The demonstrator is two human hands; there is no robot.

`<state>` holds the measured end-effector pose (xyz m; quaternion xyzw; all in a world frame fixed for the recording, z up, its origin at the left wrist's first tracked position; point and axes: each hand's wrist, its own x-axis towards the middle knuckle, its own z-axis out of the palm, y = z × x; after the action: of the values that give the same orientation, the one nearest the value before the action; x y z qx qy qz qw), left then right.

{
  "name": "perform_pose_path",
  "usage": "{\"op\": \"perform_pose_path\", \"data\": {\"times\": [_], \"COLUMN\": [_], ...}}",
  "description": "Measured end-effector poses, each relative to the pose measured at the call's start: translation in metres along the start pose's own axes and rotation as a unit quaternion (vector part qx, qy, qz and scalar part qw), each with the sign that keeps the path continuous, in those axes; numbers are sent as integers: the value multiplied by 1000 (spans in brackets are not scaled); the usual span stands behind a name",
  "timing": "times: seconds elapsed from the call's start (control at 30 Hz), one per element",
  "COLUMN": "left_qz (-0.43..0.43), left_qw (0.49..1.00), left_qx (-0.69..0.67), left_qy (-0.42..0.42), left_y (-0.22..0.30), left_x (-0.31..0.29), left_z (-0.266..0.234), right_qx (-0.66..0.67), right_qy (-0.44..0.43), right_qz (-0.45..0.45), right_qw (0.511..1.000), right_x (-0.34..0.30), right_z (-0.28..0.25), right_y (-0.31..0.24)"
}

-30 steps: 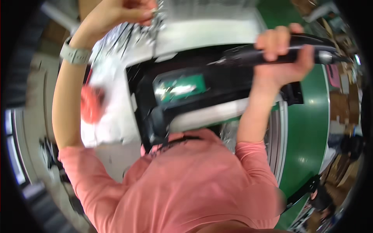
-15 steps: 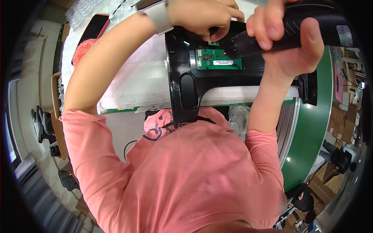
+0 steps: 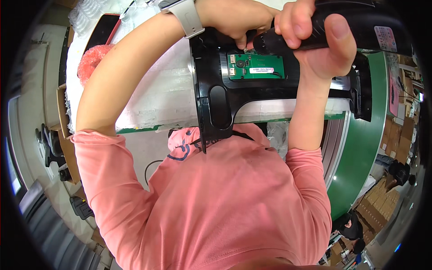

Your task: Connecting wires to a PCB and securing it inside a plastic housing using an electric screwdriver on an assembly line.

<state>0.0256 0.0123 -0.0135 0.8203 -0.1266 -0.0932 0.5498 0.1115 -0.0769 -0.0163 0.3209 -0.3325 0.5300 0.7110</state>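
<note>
My right hand [image 3: 321, 63] grips a black electric screwdriver [image 3: 315, 33], with its nose pointing left. The nose is beside the fingertips of my left hand [image 3: 236, 20]. My left fingers are pinched together at the far side of a black plastic housing [image 3: 211, 81]; what they hold, if anything, is hidden. A green circuit board [image 3: 256, 62] with a white label and small white connectors sits in the housing, just nearer to me than my left fingertips. The driver's tip cannot be made out clearly. The near end of the housing reaches over the table edge toward my pink shirt.
White foam wrap [image 3: 153, 85] covers the tabletop under the housing. A phone with a red edge [image 3: 102, 31] and a red mesh bundle [image 3: 92, 63] lie at the left. A green surface [image 3: 360, 148] runs along the right. Farther right are cardboard boxes [image 3: 378, 202] and people [image 3: 351, 227].
The screwdriver and my right hand have shifted left, bringing the nose from over the large green board to my left fingertips. My left hand stays near the same spot.
</note>
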Motion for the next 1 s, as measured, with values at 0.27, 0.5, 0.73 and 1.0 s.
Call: {"op": "perform_pose_path", "data": {"times": [0.27, 0.5, 0.73, 1.0], "left_qz": [-96, -93, 163, 55], "left_qw": [995, 993, 975, 997], "left_qx": [-16, -74, 139, -33], "left_qy": [-22, 10, 55, 37], "left_y": [16, 12, -27, -52], "left_x": [-1, -1, -5, -8], "left_z": [-6, -1, -4, -1], "right_qx": [-212, -543, -566, -614], "right_qy": [16, 180, 197, 204], "right_qz": [42, 137, 147, 228], "right_qw": [976, 809, 787, 727], "right_x": [-3, -5, -3, 5], "right_z": [32, 64, 61, 60], "right_y": [-3, -11, -2, 1]}}
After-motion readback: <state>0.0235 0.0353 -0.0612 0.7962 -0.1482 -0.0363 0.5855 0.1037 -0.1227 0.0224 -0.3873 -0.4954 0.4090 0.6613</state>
